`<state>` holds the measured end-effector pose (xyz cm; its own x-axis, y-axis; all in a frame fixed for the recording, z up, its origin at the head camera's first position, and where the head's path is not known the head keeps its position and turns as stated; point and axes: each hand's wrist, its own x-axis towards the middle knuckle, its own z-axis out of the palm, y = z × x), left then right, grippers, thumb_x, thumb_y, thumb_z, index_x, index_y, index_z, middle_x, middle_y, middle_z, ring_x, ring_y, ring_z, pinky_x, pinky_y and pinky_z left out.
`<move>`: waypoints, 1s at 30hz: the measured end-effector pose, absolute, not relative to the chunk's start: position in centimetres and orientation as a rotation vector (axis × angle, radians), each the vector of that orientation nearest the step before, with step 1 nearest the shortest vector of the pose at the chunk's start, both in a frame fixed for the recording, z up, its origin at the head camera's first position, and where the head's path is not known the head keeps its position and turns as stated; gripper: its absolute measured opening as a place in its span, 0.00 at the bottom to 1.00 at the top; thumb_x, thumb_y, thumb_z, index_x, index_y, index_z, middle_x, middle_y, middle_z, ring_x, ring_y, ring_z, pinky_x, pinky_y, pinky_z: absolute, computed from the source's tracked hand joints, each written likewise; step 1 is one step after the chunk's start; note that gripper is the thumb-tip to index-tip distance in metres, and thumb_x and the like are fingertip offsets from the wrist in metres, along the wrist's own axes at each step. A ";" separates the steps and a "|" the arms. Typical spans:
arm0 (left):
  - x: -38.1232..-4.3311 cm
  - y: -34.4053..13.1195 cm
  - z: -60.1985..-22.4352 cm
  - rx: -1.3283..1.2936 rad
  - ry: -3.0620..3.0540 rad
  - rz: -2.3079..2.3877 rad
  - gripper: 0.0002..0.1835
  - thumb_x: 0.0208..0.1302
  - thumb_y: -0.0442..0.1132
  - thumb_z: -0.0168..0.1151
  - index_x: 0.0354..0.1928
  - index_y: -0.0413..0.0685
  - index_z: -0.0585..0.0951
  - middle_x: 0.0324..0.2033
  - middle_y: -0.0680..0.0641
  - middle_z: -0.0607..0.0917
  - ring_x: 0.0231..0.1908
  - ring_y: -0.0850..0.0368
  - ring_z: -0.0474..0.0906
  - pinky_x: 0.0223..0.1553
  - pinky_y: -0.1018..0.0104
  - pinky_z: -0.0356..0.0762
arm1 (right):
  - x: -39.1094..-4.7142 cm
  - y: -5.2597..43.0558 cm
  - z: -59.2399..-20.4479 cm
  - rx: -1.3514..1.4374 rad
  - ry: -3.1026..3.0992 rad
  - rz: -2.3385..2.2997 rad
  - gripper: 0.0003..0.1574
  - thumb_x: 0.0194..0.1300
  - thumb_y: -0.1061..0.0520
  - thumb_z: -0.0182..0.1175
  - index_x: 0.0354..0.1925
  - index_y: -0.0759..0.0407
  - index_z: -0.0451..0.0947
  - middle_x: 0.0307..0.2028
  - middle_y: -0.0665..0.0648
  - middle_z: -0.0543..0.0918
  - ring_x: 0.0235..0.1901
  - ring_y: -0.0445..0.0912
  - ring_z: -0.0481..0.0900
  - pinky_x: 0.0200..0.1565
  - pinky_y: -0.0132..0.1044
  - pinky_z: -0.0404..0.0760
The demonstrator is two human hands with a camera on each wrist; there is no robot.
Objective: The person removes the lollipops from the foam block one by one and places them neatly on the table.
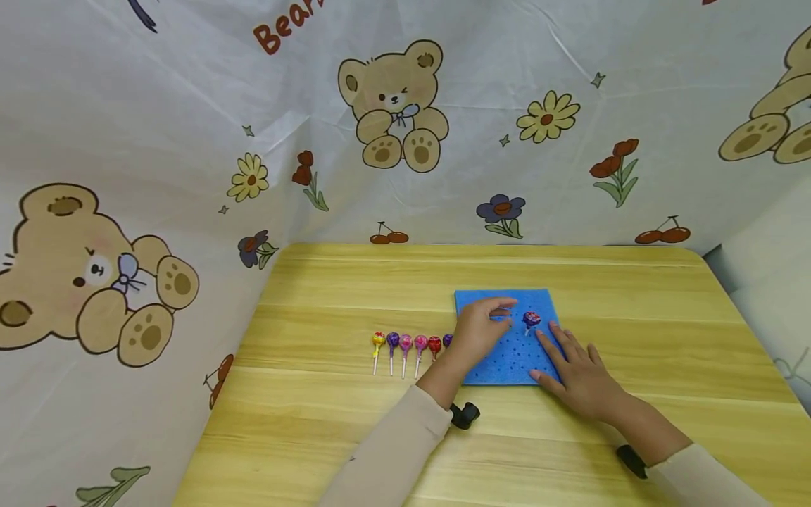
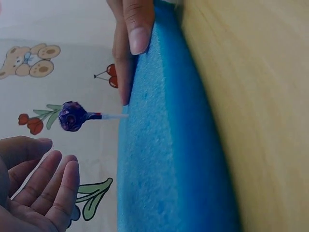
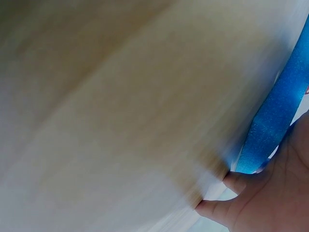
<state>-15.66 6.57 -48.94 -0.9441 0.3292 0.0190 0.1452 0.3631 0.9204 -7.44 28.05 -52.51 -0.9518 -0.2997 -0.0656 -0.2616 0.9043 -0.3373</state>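
A purple-wrapped lollipop (image 1: 531,320) stands by its stick in a blue foam block (image 1: 481,298) dotted with small holes. In the left wrist view, the lollipop (image 2: 72,116) has its white stick end at the foam's top face. My left hand (image 1: 479,329) hovers over the block's left part, fingers loosely bent and nothing between them. My right hand (image 1: 586,380) rests at the block's right edge, fingers spread, with thumb and fingertips on the foam. From the right wrist, the palm of the right hand (image 3: 275,193) shows beside the blue side.
Left of the block lies a row of several wrapped lollipops, among them a yellow one (image 1: 378,339), a pink one (image 1: 406,343) and a red one (image 1: 434,344); my left hand and wrist hide part of the row. The wooden table (image 1: 317,422) meets a bear-print cloth (image 1: 443,211) behind.
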 end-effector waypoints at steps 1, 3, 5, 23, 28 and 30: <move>-15.6 6.8 -49.0 0.442 2.468 1.604 0.20 0.68 0.35 0.66 0.60 0.58 0.83 0.56 0.59 0.86 0.54 0.64 0.84 0.49 0.76 0.81 | -7.4 28.1 -52.5 -0.439 2.956 -0.500 0.51 0.73 0.33 0.53 0.81 0.52 0.47 0.80 0.68 0.46 0.75 0.74 0.50 0.66 0.80 0.48; -15.6 7.3 -49.3 0.464 2.503 1.555 0.20 0.68 0.38 0.67 0.60 0.59 0.83 0.56 0.59 0.86 0.54 0.64 0.83 0.49 0.76 0.81 | -7.4 28.1 -52.8 -0.449 2.969 -0.514 0.51 0.73 0.33 0.53 0.81 0.51 0.46 0.80 0.67 0.46 0.75 0.74 0.50 0.65 0.80 0.48; -15.6 7.9 -49.6 0.488 2.538 1.507 0.20 0.67 0.41 0.68 0.61 0.61 0.83 0.57 0.59 0.85 0.54 0.65 0.83 0.50 0.75 0.81 | -7.4 28.2 -53.0 -0.464 2.990 -0.527 0.51 0.73 0.33 0.53 0.81 0.50 0.46 0.80 0.68 0.47 0.74 0.74 0.51 0.65 0.81 0.48; -15.0 9.5 -50.9 0.564 2.603 1.459 0.18 0.69 0.45 0.66 0.60 0.63 0.83 0.56 0.62 0.85 0.49 0.71 0.83 0.50 0.75 0.80 | -7.5 28.3 -52.9 -0.450 2.947 -0.487 0.52 0.74 0.34 0.52 0.82 0.48 0.41 0.80 0.68 0.45 0.75 0.73 0.49 0.66 0.80 0.48; -15.0 9.5 -50.5 0.581 2.606 1.463 0.18 0.69 0.45 0.66 0.60 0.62 0.83 0.55 0.62 0.85 0.48 0.72 0.83 0.47 0.78 0.79 | -7.5 28.4 -53.0 -0.453 2.949 -0.504 0.52 0.74 0.34 0.52 0.82 0.47 0.39 0.80 0.67 0.45 0.75 0.73 0.49 0.66 0.80 0.47; -15.0 9.5 -50.4 0.583 2.598 1.477 0.18 0.69 0.45 0.66 0.60 0.62 0.83 0.55 0.62 0.85 0.48 0.72 0.83 0.47 0.78 0.79 | -7.5 28.3 -53.0 -0.456 2.950 -0.505 0.52 0.74 0.34 0.52 0.82 0.47 0.39 0.80 0.67 0.45 0.75 0.73 0.49 0.65 0.80 0.47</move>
